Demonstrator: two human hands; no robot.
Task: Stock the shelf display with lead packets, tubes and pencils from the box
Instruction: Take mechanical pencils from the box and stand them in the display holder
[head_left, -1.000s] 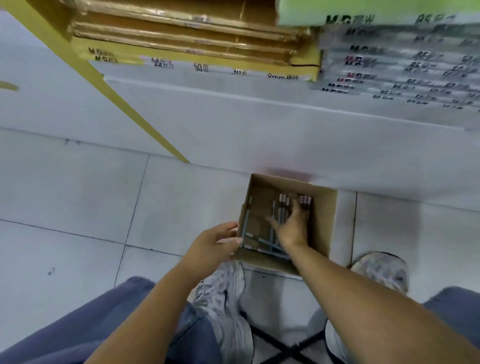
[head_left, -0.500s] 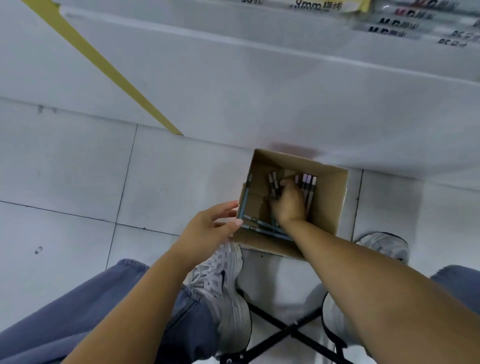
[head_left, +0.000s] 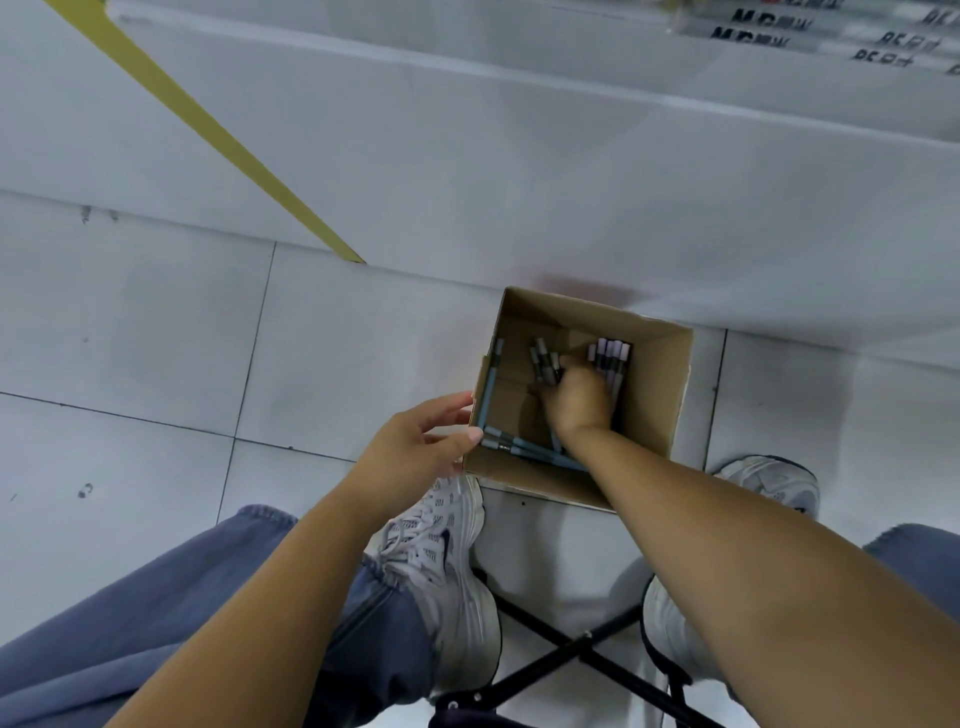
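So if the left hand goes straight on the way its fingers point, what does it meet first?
Probably the left wall of the box; the left hand is almost at it. A grey pencil leans just inside.

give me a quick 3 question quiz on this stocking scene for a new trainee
1. True or false: the right hand is down inside the cardboard box.
2. The box stands: A on a shelf; B on the floor tiles; C on a lap.
3. Short answer: what colour are the pencils lying nearest the left hand?
Key: 1 true; 2 B; 3 blue-grey.
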